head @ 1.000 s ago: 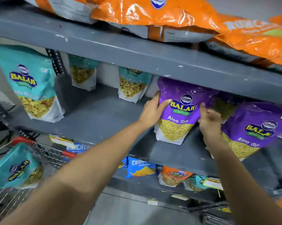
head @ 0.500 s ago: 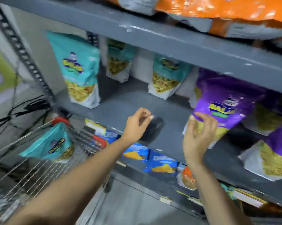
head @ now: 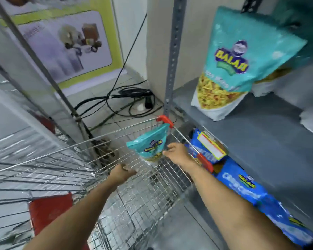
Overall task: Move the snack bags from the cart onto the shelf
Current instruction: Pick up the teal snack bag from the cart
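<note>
The small teal foil snack bag [head: 150, 146] leans in the wire cart's [head: 101, 141] far right corner. Right hand [head: 177, 153] pinches its edge; left hand [head: 122, 173], loosely curled (empty), should support underneath before lifting.

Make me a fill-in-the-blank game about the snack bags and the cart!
1. The small bag in the cart is colored ____.
2. The right hand touches that bag's ____ edge.
3. The big teal bag stands on the grey ____.
4. The cart's corner guards are ____.

Missing words: teal; right; shelf; red
</note>
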